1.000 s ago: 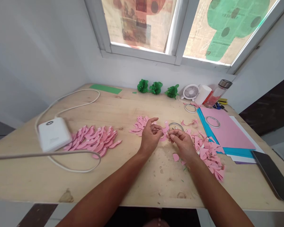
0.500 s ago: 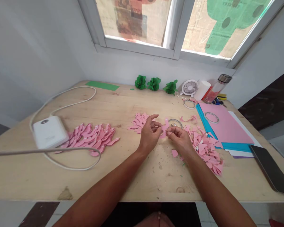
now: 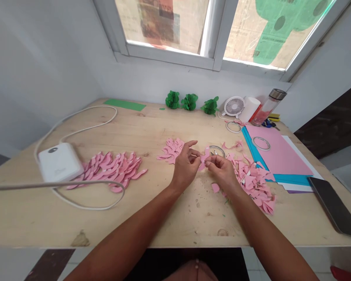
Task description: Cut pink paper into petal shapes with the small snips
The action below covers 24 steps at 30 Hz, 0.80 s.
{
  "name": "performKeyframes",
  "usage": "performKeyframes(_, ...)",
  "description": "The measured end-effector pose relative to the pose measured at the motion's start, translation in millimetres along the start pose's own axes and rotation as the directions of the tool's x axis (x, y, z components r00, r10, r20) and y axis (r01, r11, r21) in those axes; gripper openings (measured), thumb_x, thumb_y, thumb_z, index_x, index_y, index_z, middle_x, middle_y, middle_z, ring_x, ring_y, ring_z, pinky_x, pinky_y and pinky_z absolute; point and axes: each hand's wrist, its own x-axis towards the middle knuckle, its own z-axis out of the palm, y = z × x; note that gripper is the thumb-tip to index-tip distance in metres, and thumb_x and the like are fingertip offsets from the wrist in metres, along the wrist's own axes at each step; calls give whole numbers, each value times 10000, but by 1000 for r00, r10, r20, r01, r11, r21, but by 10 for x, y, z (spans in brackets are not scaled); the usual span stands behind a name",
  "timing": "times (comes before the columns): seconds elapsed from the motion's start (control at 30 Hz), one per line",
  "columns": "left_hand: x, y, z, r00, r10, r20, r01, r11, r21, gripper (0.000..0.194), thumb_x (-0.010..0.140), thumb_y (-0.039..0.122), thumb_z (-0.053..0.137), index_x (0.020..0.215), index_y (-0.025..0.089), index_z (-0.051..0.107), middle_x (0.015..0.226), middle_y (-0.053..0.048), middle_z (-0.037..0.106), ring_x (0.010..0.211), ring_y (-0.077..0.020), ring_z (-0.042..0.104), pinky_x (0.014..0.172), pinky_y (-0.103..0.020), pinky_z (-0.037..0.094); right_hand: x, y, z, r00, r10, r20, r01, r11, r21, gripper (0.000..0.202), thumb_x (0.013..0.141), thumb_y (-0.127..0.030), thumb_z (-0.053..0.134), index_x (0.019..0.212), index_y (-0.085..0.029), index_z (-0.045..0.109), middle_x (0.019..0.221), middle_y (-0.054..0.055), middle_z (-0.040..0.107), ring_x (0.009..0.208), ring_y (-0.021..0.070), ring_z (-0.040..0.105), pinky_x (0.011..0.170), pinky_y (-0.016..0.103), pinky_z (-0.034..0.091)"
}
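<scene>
Between my two hands is a curvy pink paper cutout (image 3: 204, 157), held just over the table. My left hand (image 3: 186, 166) pinches its left side with thumb and a finger, the index finger raised. On its right side my right hand (image 3: 221, 170) has thumb and fingertips pressed together; whether anything small sits in that pinch is too fine to see. Behind my right hand lies a roll of tape (image 3: 217, 151), with scissor tips partly showing by it. A small pile of pink cutouts (image 3: 171, 151) is left of my left hand. Pink paper scraps (image 3: 256, 179) are heaped beside my right wrist.
A larger pile of pink cutouts (image 3: 111, 169) lies beside a white power bank (image 3: 61, 163) with a looping cable. Green paper ornaments (image 3: 189, 102), a small fan (image 3: 234, 106) and a bottle (image 3: 270, 107) stand at the back. Coloured sheets (image 3: 280, 156) and a phone (image 3: 336, 206) are at right.
The camera view has shifted slightly. Both hands stay almost in place, still pinching around the same pink cutout, which has tilted a little.
</scene>
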Motion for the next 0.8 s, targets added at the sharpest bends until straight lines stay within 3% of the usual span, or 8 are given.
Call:
performKeyframes(0.33, 2, -9, 2, 1000, -17, -9, 17, 1000, -6, 499, 701, 132, 558, 1184, 221, 468, 824, -11, 602, 666, -107, 591, 639, -229, 479, -22, 17, -11, 985, -168, -26, 158, 960, -230, 125, 726, -286, 558, 752, -182, 621, 652, 2, 588, 555, 117, 470, 510, 238, 356)
performKeyframes(0.6, 13, -39, -3, 1000, -29, -12, 28, 999, -25, 507, 687, 126, 563, 1179, 211, 471, 815, -13, 607, 657, -107, 590, 629, -226, 476, -63, -39, -2, 933, -359, 20, 330, 833, -445, 135, 763, -230, 499, 782, -194, 628, 717, 21, 633, 587, 132, 495, 571, 261, 389)
performKeyframes(0.8, 12, -36, -1, 1000, -3, -5, 3, 1000, 15, 490, 697, 129, 547, 1175, 206, 467, 799, -12, 607, 624, -101, 578, 604, -222, 472, -56, -15, -13, 899, -434, 64, 397, 744, -538, 135, 778, -199, 485, 784, -199, 620, 737, 27, 631, 639, 146, 528, 608, 269, 395)
